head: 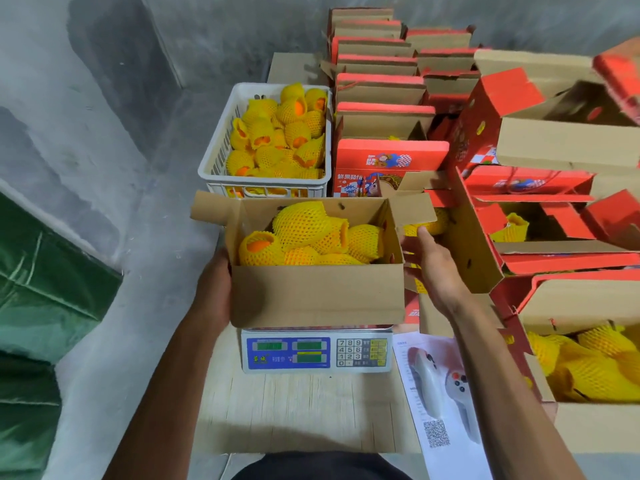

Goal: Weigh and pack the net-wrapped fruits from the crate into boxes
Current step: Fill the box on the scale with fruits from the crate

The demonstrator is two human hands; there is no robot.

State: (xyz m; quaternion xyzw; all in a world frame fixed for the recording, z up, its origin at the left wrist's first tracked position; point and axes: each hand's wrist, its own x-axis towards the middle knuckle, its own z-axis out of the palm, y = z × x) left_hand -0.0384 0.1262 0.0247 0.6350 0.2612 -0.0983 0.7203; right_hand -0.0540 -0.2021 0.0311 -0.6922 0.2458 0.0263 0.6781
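An open cardboard box (317, 294) sits on a blue-and-white electronic scale (317, 353). Inside it lie several orange fruits in yellow foam nets (304, 223). My left hand (213, 289) presses flat against the box's left wall. My right hand (433, 268) lies with straight fingers against the right wall, by the side flap. Behind the box stands a white plastic crate (218, 157) filled with several more net-wrapped fruits (277, 133).
Stacks of red-and-brown gift boxes (381, 84) fill the back and right. One open box with netted fruits (588, 362) is at the near right. A printed sheet (440, 393) lies on the wooden table (304, 410). A green tarp (34, 271) is on the left.
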